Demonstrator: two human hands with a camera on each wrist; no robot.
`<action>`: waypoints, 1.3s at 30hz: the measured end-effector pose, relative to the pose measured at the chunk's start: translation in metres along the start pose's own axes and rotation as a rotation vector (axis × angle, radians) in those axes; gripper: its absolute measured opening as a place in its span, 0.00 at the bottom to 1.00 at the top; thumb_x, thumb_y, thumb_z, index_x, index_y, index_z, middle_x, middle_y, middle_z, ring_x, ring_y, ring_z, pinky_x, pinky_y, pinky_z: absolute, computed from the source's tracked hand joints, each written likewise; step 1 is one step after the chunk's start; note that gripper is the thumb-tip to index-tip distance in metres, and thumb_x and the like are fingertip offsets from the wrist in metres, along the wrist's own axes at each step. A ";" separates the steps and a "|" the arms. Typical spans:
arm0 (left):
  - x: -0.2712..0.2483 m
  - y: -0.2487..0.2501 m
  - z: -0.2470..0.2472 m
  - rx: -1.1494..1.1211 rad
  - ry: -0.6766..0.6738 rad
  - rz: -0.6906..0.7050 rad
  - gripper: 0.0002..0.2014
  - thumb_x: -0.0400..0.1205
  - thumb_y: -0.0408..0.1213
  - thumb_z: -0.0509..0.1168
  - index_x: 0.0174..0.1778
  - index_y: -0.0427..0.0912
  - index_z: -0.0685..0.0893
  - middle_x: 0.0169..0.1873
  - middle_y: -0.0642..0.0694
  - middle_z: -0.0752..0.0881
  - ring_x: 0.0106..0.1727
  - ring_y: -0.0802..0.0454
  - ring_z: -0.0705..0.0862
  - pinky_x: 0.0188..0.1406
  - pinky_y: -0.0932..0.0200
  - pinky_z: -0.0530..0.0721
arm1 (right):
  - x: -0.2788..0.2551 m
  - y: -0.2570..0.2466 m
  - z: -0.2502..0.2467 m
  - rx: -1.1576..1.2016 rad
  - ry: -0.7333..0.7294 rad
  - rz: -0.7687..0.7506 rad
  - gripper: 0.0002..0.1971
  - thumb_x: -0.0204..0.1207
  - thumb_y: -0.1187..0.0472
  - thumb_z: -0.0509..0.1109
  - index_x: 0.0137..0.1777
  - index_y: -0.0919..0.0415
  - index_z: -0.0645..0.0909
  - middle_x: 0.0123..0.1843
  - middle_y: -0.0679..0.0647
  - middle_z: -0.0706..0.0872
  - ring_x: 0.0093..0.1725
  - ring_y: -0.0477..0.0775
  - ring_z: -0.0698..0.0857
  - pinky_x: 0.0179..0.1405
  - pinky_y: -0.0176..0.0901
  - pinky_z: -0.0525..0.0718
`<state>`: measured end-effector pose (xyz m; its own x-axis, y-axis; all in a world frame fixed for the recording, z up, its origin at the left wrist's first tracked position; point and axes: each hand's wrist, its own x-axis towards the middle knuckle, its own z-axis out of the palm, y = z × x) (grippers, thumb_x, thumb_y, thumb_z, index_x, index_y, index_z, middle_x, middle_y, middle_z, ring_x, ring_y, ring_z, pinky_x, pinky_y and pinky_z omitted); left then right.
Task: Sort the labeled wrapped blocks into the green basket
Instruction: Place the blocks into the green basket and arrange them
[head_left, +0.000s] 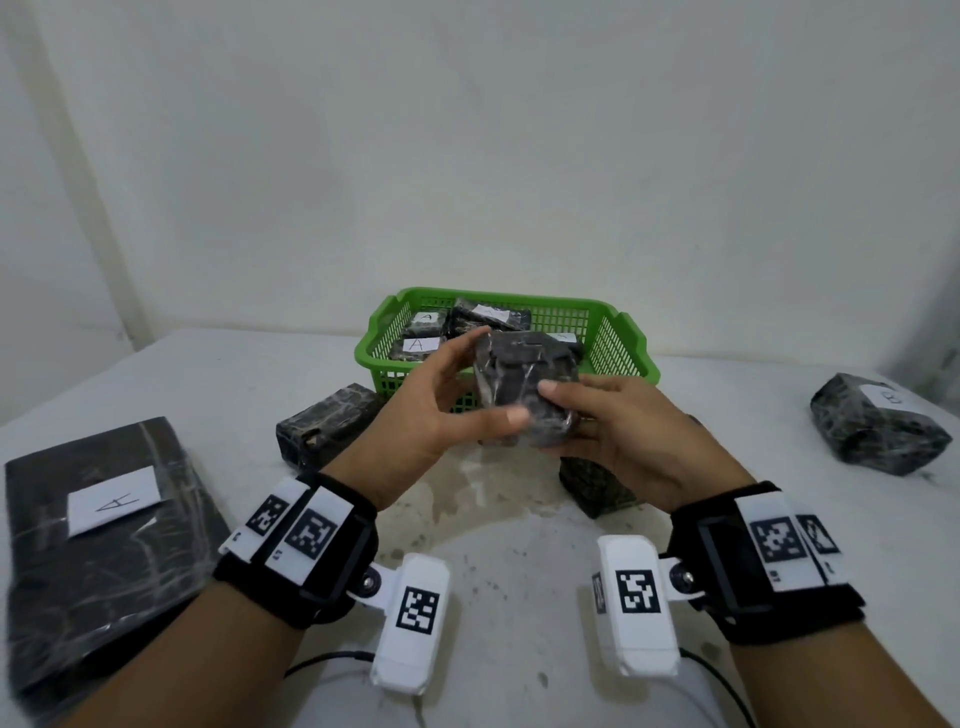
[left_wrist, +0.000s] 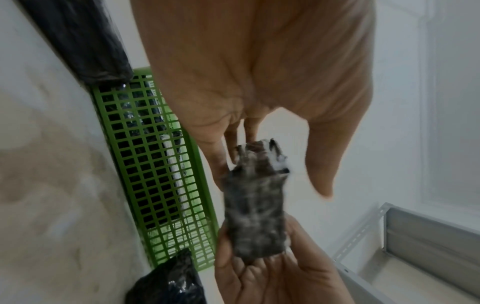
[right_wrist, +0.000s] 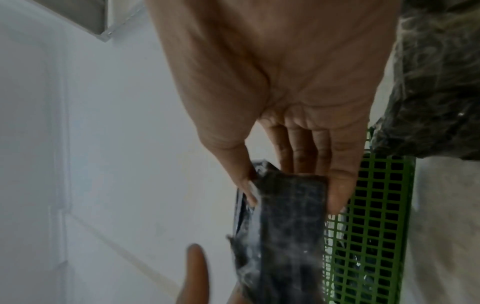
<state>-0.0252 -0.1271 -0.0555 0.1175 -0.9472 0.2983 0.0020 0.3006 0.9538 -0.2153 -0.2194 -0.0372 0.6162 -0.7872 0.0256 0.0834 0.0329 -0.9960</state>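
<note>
— Currently held item?
— Wrapped block (head_left: 524, 395), dark plastic film, no label showing on the visible faces. Raised above the table (head_left: 498, 525), in front of the green basket (head_left: 618, 343), between both hands.
— Left hand (head_left: 441, 410)?
— Fingers curled behind the block's left side, thumb across its lower front face. Gripping.
— Right hand (head_left: 623, 436)?
— Thumb on the front face, fingers under and behind the right end. In the right wrist view the fingertips (right_wrist: 340, 193) clamp the block's narrow edge. Gripping.
— Basket contents?
— Several wrapped blocks, at least two with white labels marked "A" (head_left: 418, 344). Right half shows bare mesh.
— Stock on the table?
— Flat wrapped package (head_left: 93, 551), label "A", near left. Unlabelled-side block (head_left: 327, 423), just left of the basket. One block (head_left: 597, 486) partly hidden beneath the right hand. One wrapped bundle (head_left: 878, 431) far right, label character unclear.
</note>
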 end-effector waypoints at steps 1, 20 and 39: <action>0.001 0.000 0.002 -0.022 0.021 -0.011 0.35 0.77 0.37 0.79 0.80 0.42 0.75 0.71 0.44 0.86 0.71 0.44 0.86 0.67 0.44 0.87 | 0.001 0.001 0.000 -0.025 0.020 -0.027 0.14 0.80 0.65 0.77 0.64 0.68 0.87 0.57 0.62 0.95 0.52 0.58 0.95 0.44 0.44 0.93; 0.003 -0.002 0.002 0.006 0.037 -0.063 0.33 0.72 0.52 0.77 0.71 0.39 0.85 0.66 0.40 0.89 0.69 0.43 0.87 0.75 0.36 0.80 | -0.001 -0.003 0.002 0.035 -0.104 -0.116 0.25 0.65 0.58 0.79 0.63 0.68 0.88 0.58 0.60 0.94 0.55 0.51 0.93 0.53 0.40 0.92; 0.006 -0.002 0.003 0.027 0.277 0.084 0.43 0.59 0.43 0.86 0.72 0.44 0.81 0.65 0.49 0.89 0.68 0.54 0.88 0.63 0.52 0.89 | -0.003 -0.008 -0.004 0.057 -0.056 -0.059 0.33 0.65 0.60 0.82 0.72 0.66 0.83 0.67 0.63 0.92 0.66 0.61 0.92 0.62 0.47 0.92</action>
<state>-0.0273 -0.1335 -0.0555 0.3826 -0.8517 0.3582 -0.0452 0.3700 0.9279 -0.2209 -0.2194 -0.0299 0.6516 -0.7531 0.0908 0.1645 0.0234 -0.9861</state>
